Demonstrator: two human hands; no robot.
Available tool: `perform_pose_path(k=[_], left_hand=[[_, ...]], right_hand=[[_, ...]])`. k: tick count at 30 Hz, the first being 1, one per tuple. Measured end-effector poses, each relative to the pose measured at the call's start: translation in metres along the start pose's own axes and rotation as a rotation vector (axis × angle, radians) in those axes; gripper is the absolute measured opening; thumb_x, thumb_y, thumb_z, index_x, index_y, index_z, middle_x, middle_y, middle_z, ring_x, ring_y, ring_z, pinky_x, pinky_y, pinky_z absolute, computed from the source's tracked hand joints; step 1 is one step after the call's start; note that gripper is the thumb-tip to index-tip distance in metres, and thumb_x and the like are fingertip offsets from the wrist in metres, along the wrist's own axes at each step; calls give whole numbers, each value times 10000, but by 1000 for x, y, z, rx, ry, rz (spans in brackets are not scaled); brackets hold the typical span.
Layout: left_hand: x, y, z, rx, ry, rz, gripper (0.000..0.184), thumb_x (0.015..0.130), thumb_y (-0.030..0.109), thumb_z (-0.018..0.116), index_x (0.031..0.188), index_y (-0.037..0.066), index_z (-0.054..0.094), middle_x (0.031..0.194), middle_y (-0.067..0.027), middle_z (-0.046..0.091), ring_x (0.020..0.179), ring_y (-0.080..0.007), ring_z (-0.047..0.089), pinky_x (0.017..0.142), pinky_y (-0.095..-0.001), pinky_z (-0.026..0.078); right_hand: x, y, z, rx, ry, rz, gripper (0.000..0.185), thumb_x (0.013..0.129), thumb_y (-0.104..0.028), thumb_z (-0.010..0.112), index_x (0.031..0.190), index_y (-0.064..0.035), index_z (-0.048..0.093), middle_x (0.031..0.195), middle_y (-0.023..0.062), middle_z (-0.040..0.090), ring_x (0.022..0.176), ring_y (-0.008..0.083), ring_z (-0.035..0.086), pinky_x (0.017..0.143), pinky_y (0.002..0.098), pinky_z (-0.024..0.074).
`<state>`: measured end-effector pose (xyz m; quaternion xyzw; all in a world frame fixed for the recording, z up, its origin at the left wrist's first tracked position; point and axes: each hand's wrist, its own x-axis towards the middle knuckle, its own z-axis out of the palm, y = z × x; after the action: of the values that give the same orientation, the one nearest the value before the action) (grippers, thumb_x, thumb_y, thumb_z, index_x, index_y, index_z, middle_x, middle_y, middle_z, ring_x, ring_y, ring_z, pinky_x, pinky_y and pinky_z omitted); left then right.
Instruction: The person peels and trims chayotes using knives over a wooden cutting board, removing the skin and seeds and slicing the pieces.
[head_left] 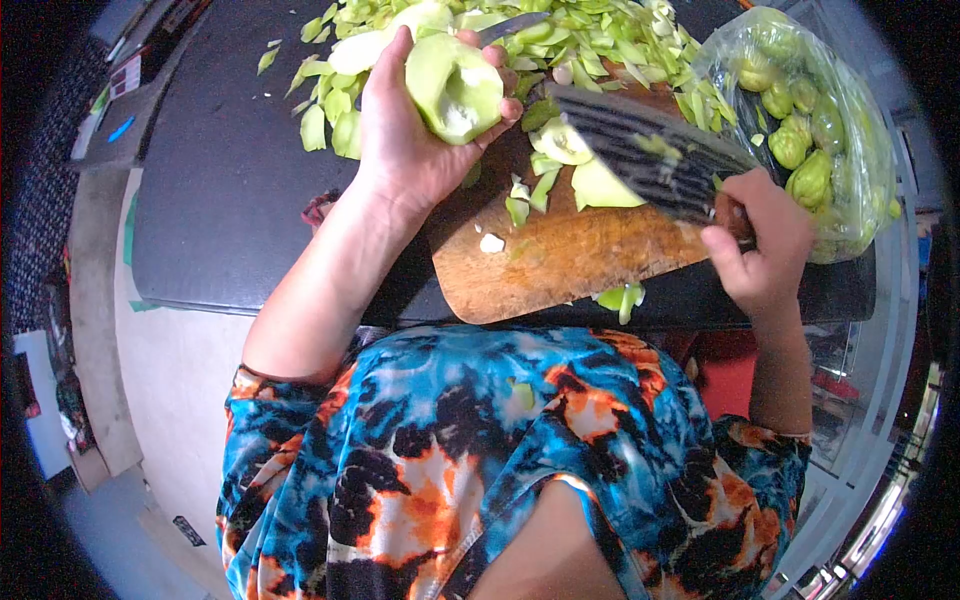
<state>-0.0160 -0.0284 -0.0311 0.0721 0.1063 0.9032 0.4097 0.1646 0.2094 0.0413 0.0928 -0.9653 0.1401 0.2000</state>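
Patterned shirt (pixel 430 430) faces near edge of counter (pixel 240 220). Fingers of left hand (pixel 402 150) cup cut vegetable (pixel 450 88) beyond near left corner of board (pixel 565 275); fingers of right hand (pixel 768 238) grip knife (pixel 655 155). Hazard: vegetable may slip if moist.

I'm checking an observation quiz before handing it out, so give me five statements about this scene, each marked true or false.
1. The left hand holds a pale green vegetable. True.
2. The right hand holds a spoon. False: it holds a broad-bladed knife.
3. A wooden board lies on the dark table. True.
4. In the picture, the clear plastic bag is left of the board. False: it is on the right.
5. Green vegetables show inside the bag. True.
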Motion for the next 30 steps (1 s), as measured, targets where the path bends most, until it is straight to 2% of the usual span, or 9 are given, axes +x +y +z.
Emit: perform_pose_path(k=[5,9,12,13,19,22,25,28,30], left_hand=[[1,-2,-1,-27,-18,-82,419,928,461,373,1054,79,490,1005,-113,535,885,-236,513,753,-387,460],[-1,-6,3,-33,34,-126,455,930,503,345,1030,86,498,985,-124,579,857,-265,561,753,-412,487],[-2,-8,6,-32,17,-154,464,930,516,339,1020,92,504,985,-113,585,866,-266,574,777,-409,491],[-1,-10,6,-45,2,-154,467,931,517,335,1019,91,505,982,-112,587,867,-263,575,780,-407,491],[-1,-14,7,-15,-47,-152,479,954,488,289,1035,73,515,978,-115,601,887,-254,590,816,-382,491],[-1,-12,-3,-88,-151,-191,469,963,429,336,1144,33,511,1066,-168,589,973,-281,597,880,-403,487],[-4,-13,-3,-18,-124,-210,507,961,437,324,1167,15,515,1114,-196,590,1016,-298,594,921,-426,471],[-7,-14,3,7,-105,-228,534,961,444,303,1169,1,518,1137,-200,588,1039,-299,588,938,-440,461],[-9,-16,6,55,-5,-191,533,962,435,297,1172,-1,518,1125,-200,595,1025,-303,595,927,-442,468]], right_hand=[[8,-11,12,-56,-27,-328,502,614,-495,734,817,-59,591,712,74,538,612,272,548,545,357,420],[21,-27,24,-2,-18,-443,471,644,-499,706,811,-74,590,728,52,527,605,232,522,536,335,391],[26,-34,33,-1,-25,-430,457,647,-492,702,799,-79,582,712,47,506,615,223,516,540,328,380],[27,-36,34,-24,-42,-425,554,660,-548,673,802,-18,593,723,94,535,623,274,535,568,347,414],[35,-37,37,-53,-61,-434,541,656,-535,680,797,-20,591,727,90,531,627,270,533,569,344,414],[35,-35,38,-51,-65,-447,547,651,-539,679,794,-19,588,726,90,529,625,269,529,565,344,411],[36,-35,39,-35,-53,-454,555,649,-543,676,795,-15,587,726,91,528,625,268,528,561,343,408],[37,-36,44,-38,16,-442,433,672,-513,666,753,-105,544,684,29,457,625,205,505,554,324,364],[36,-35,43,-59,-10,-446,433,674,-513,664,751,-106,542,686,30,457,625,207,504,552,325,365]])
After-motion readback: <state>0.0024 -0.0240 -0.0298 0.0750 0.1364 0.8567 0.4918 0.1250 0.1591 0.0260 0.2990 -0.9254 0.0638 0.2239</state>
